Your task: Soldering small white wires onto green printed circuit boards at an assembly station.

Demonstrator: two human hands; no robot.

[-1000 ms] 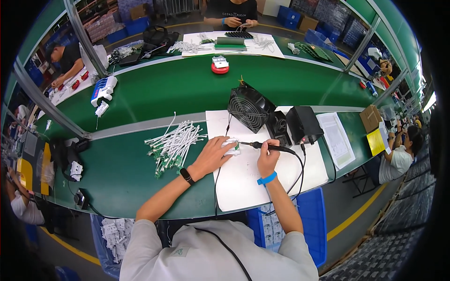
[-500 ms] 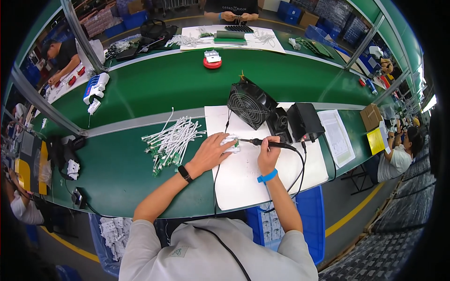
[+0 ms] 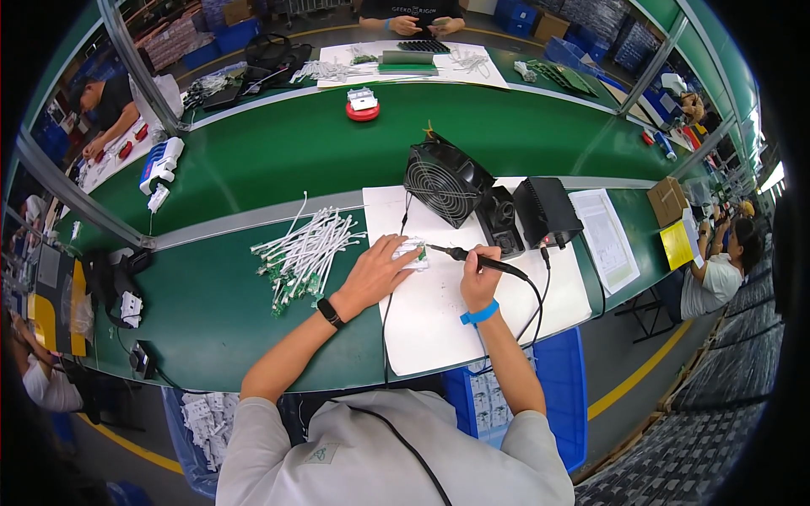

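My left hand (image 3: 369, 277) lies on the white paper sheet, its fingers pressed on a small white plastic housing (image 3: 414, 262) with a bit of green circuit board in it. My right hand (image 3: 479, 280) grips a black soldering iron (image 3: 460, 253) like a pen. The iron's tip points left at the housing, by my left fingertips; whether it touches cannot be made out. Left of my left hand lies a heap of white cables (image 3: 308, 247) with small green boards at their near ends.
A black fan (image 3: 442, 184) and a black box-shaped soldering station (image 3: 547, 211) stand beyond my hands. The iron's cord loops down on the right. Behind a metal rail runs a green conveyor belt (image 3: 278, 152) bearing a red round holder (image 3: 363, 111). Blue bins (image 3: 564, 396) sit below the table edge.
The red holder and the white device on the belt have moved left. The person opposite has parted their hands. My hands keep nearly the same place, the iron tip shifting only slightly.
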